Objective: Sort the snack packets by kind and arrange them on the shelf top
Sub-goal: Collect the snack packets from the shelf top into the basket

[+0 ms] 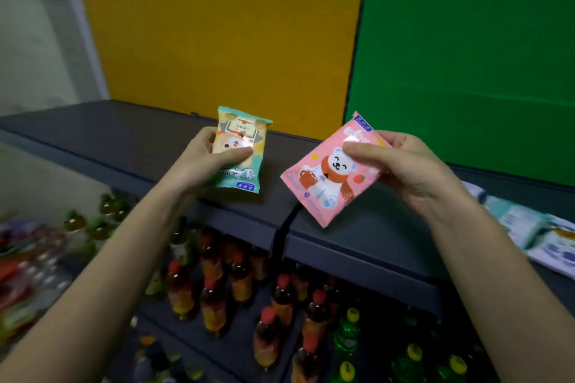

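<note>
Pink packet (329, 174), printed with a white bear: my right fingers (395, 140) are pinching it at its upper corner, thumb on the front. It is hanging tilted below them, over the dark shelf top (93, 134). My left fingers (203, 137) are curling round a teal-and-yellow packet (239, 149), holding it upright; I cannot tell whether its lower edge is touching the shelf top. More packets (529, 227) are lying to the right of my right fingers. Bottles (217, 289) are standing on the shelf below both.
</note>
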Demonstrator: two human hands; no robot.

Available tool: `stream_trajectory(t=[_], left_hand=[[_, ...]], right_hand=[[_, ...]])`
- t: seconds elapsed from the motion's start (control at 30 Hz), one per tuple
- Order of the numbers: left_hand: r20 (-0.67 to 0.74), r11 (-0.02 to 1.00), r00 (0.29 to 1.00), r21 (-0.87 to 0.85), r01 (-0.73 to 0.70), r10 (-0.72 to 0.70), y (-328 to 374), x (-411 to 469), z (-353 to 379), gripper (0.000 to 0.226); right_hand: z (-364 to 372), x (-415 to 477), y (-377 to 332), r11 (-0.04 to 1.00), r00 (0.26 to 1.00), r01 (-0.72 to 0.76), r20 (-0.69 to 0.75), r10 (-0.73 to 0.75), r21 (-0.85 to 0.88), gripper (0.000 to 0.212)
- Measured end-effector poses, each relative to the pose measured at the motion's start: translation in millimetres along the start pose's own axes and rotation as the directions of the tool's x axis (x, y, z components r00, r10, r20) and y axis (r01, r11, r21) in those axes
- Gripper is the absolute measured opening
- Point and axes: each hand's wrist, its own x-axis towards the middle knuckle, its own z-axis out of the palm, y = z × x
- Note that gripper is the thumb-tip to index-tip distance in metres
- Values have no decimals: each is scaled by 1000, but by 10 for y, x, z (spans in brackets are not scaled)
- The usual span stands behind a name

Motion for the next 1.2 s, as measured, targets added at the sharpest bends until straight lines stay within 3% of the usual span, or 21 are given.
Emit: stream_trajectory(t=[0.07,0.23,0.4,0.6,0.7,0.87,0.93,1.0,1.2], left_hand=[[-114,999,993,30,30,-26,-72,-277,-381,35],[-391,995,915,-34,99,-104,-312,-1031,-1334,42],[-625,989,767,-48,143,-142,-665,-1866,-2266,39],[-788,974,578,-122,190,-211,-1233,-2908,-3289,36],[-833,955,480,-182,235,-276,-1548,-3368,-3792,27],[-849,897,345,-285,339,-400,-2152,-3941,-4566,29],[-844,874,301,-335,352,-445,-2413,-4054,-4817,28],[-829,851,264,-394,348,-492,-2668,-4103,-5024,25],[-775,791,220,-507,343,-592,-3524,-3962,-5586,26]], right_hand=[[385,56,-4,1000,993,6,117,-7,12,31],[1523,28,100,999,913,15,408,-25,28,12],[2810,-164,496,998,770,-50,635,65,-41,10],[4438,-523,1047,978,598,-130,774,209,-164,14],[5190,-703,1371,947,474,-189,821,319,-259,21],[6227,-987,1997,853,277,-335,823,495,-400,10],[6595,-1056,2256,807,243,-423,807,539,-412,17],[6929,-1117,2481,761,213,-495,790,575,-420,11],[7837,-1119,3249,675,168,-509,707,687,-535,20]])
